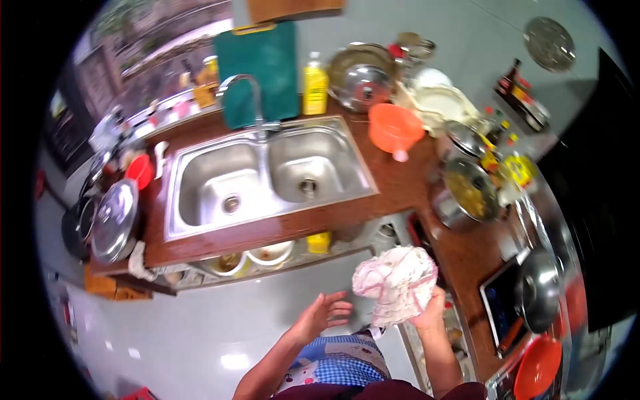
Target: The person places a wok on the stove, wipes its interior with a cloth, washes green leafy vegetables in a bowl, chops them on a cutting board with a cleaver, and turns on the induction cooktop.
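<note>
A white cloth with pink edging hangs bunched in my right hand, whose fingers are mostly hidden behind it. To its left, my left hand is held in the air with the fingers apart and nothing in them. Both hands are over the floor in front of the counter. Beyond them lies a steel double-bowl sink with a curved faucet.
An orange dipper stands right of the sink, near a steel pot with food. On the right counter are a wok and a red basin. A large metal lid leans at the left, and a green cutting board stands behind.
</note>
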Available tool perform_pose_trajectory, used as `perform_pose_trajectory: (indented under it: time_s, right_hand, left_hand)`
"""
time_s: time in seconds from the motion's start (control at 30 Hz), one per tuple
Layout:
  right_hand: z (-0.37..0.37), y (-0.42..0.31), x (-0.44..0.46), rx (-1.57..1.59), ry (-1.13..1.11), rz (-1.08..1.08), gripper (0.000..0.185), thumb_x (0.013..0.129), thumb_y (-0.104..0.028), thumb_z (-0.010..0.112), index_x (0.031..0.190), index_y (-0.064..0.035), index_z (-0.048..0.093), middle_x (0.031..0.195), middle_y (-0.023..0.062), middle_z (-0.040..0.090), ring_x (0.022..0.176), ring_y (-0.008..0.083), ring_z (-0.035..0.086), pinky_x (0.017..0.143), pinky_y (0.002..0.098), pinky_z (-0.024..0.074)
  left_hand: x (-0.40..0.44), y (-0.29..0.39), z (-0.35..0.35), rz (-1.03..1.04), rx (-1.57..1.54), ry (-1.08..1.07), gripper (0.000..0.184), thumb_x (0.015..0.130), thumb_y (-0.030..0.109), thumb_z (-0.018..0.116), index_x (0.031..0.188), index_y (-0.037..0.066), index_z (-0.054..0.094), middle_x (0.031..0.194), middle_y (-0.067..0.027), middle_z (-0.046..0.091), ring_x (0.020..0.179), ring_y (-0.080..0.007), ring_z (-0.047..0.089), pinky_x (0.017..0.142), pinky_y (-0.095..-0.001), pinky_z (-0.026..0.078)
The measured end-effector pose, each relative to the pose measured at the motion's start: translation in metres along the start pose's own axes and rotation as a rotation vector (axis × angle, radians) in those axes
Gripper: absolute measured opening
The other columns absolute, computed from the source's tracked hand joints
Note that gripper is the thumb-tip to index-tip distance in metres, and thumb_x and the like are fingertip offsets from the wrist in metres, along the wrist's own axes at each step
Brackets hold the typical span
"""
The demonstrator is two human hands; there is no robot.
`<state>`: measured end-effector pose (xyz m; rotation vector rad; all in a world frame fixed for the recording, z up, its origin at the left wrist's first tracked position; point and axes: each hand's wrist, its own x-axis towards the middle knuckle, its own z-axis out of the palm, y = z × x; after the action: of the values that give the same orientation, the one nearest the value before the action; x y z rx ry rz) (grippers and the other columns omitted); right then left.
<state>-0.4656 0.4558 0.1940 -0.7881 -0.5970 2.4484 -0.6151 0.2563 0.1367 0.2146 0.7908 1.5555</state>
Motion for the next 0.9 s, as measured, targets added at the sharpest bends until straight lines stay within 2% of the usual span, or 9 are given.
perform_pose_trajectory:
  time_s: [0.07, 0.13, 0.27, 0.37, 0.43, 0.53, 0.67, 0.77, 0.9]
  right_hand:
    - [0.021, 0.036, 0.023, 0.232, -0.329, 0.263, 0.050, 0.075, -0.023, 0.041, 0.117, 0.0027, 0.048, 0.118, 0.0173, 0.051, 0.109, 0.0327, 0.049, 0.095, 0.0458, 0.0372]
    - [0.070, 0.058, 0.024, -0.189, -0.173, 0.245, 0.053, 0.074, -0.024, 0.042, 0.120, 0.0017, 0.046, 0.121, 0.0169, 0.049, 0.110, 0.0320, 0.048, 0.095, 0.0455, 0.0371]
    - [0.177, 0.052, -0.008, -0.805, -0.935, 0.166, 0.054, 0.079, -0.030, 0.047, 0.121, 0.0037, 0.044, 0.118, 0.0157, 0.051, 0.111, 0.0265, 0.047, 0.095, 0.0410, 0.0348]
    - [0.253, 0.068, -0.003, 0.219, -1.464, 0.837, 0.048, 0.084, -0.027, 0.047, 0.116, 0.0092, 0.046, 0.115, 0.0210, 0.051, 0.108, 0.0290, 0.047, 0.095, 0.0381, 0.0330]
    - [0.278, 0.094, -0.002, 0.623, -1.501, 0.700, 0.039, 0.084, -0.014, 0.041, 0.109, 0.0150, 0.048, 0.105, 0.0276, 0.053, 0.098, 0.0368, 0.053, 0.085, 0.0429, 0.0413]
    - [0.292, 0.088, 0.056, 0.251, -1.600, 0.668, 0.038, 0.083, -0.013, 0.043, 0.114, 0.0095, 0.047, 0.112, 0.0211, 0.048, 0.104, 0.0311, 0.048, 0.088, 0.0400, 0.0355]
    - [0.314, 0.094, 0.110, -0.072, -1.448, 0.898, 0.045, 0.083, -0.023, 0.048, 0.121, 0.0015, 0.043, 0.121, 0.0146, 0.046, 0.112, 0.0251, 0.045, 0.095, 0.0362, 0.0333]
    - [0.324, 0.114, 0.136, -0.786, -1.164, 0.546, 0.046, 0.085, -0.030, 0.049, 0.123, -0.0047, 0.042, 0.121, 0.0107, 0.048, 0.109, 0.0231, 0.049, 0.093, 0.0352, 0.0390]
    - [0.258, 0.187, 0.195, -0.054, -0.481, 1.292, 0.044, 0.087, -0.029, 0.045, 0.124, -0.0051, 0.042, 0.121, 0.0124, 0.050, 0.109, 0.0249, 0.050, 0.093, 0.0404, 0.0414]
  left_hand:
    - [-0.020, 0.014, -0.020, 0.093, -0.064, 0.043, 0.069, 0.086, 0.057, 0.034, 0.131, 0.005, 0.032, 0.117, -0.0126, 0.049, 0.108, -0.0216, 0.047, 0.091, -0.0415, 0.039]
    - [-0.037, 0.026, -0.034, 0.163, -0.131, 0.136, 0.068, 0.086, 0.057, 0.035, 0.130, 0.005, 0.033, 0.117, -0.0126, 0.049, 0.109, -0.0225, 0.047, 0.092, -0.0413, 0.039]
    - [-0.060, 0.044, -0.053, 0.251, -0.197, 0.220, 0.064, 0.087, 0.054, 0.034, 0.127, 0.003, 0.036, 0.114, -0.0126, 0.050, 0.105, -0.0224, 0.049, 0.090, -0.0387, 0.040]
    - [-0.065, 0.058, -0.074, 0.264, -0.155, 0.332, 0.064, 0.088, 0.055, 0.031, 0.125, 0.003, 0.039, 0.108, -0.0118, 0.054, 0.100, -0.0203, 0.051, 0.088, -0.0366, 0.041]
    - [-0.070, 0.064, -0.085, 0.311, -0.159, 0.409, 0.065, 0.088, 0.055, 0.029, 0.126, 0.003, 0.039, 0.107, -0.0116, 0.055, 0.100, -0.0203, 0.051, 0.087, -0.0368, 0.041]
    - [-0.076, 0.083, -0.095, 0.404, -0.139, 0.458, 0.069, 0.087, 0.057, 0.029, 0.130, 0.003, 0.034, 0.112, -0.0121, 0.053, 0.102, -0.0199, 0.050, 0.089, -0.0363, 0.039]
    - [-0.084, 0.159, -0.041, 0.502, -0.171, 0.414, 0.085, 0.080, 0.067, 0.033, 0.134, 0.002, 0.027, 0.124, -0.0149, 0.045, 0.114, -0.0247, 0.043, 0.096, -0.0389, 0.034]
    - [-0.075, 0.179, -0.043, 0.624, -0.265, 0.503, 0.097, 0.074, 0.074, 0.034, 0.135, 0.000, 0.024, 0.136, -0.0155, 0.031, 0.127, -0.0277, 0.029, 0.104, -0.0400, 0.024]
    - [-0.052, 0.158, -0.092, 0.720, -0.348, 0.894, 0.034, 0.086, 0.022, 0.053, 0.110, -0.002, 0.053, 0.102, -0.0076, 0.060, 0.093, -0.0165, 0.058, 0.083, -0.0311, 0.045]
